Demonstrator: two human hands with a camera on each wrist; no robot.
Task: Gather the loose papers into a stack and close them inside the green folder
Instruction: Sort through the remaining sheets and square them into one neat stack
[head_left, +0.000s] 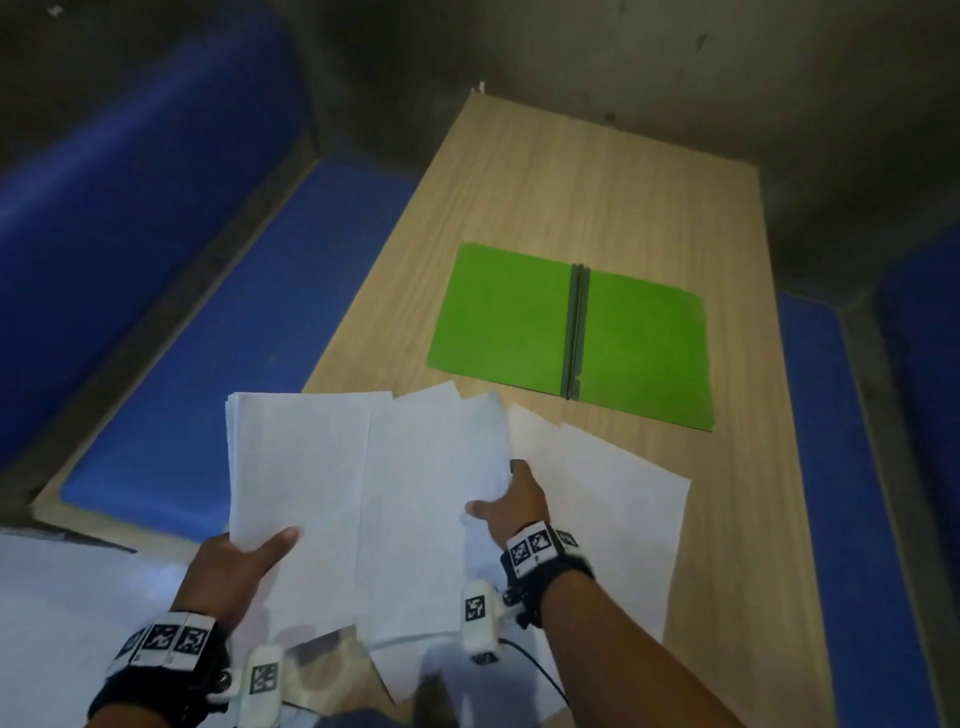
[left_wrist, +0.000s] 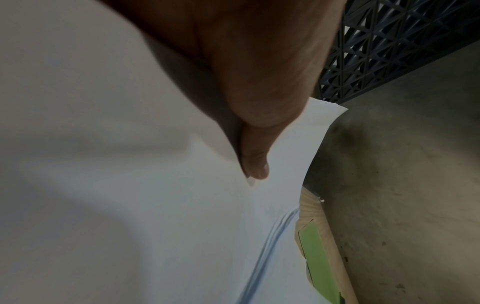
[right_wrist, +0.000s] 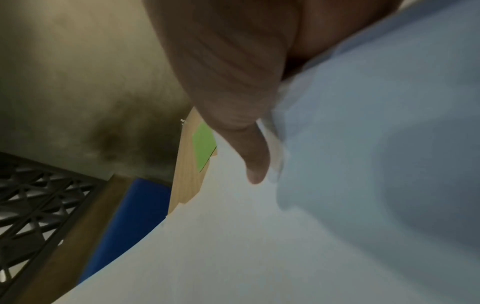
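The green folder (head_left: 571, 332) lies open and flat on the wooden table (head_left: 597, 182), beyond the papers. My left hand (head_left: 244, 561) grips a lifted bundle of white papers (head_left: 301, 467) at its near edge, thumb on top. My right hand (head_left: 511, 506) grips a second lifted bundle (head_left: 436, 499) by its right edge, thumb on top and fingers hidden beneath. More loose sheets (head_left: 613, 519) lie flat on the table under and to the right of that hand. In the wrist views each thumb (left_wrist: 255, 164) (right_wrist: 253, 160) presses on white paper, with a slice of the folder (left_wrist: 319, 265) (right_wrist: 203, 144) behind.
Blue padded benches (head_left: 234, 338) (head_left: 841, 467) run along both long sides of the table. A grey concrete wall (head_left: 675, 62) stands past the table's far end. A dark lattice screen (left_wrist: 389, 41) shows in the wrist views. Bare tabletop lies beyond the folder.
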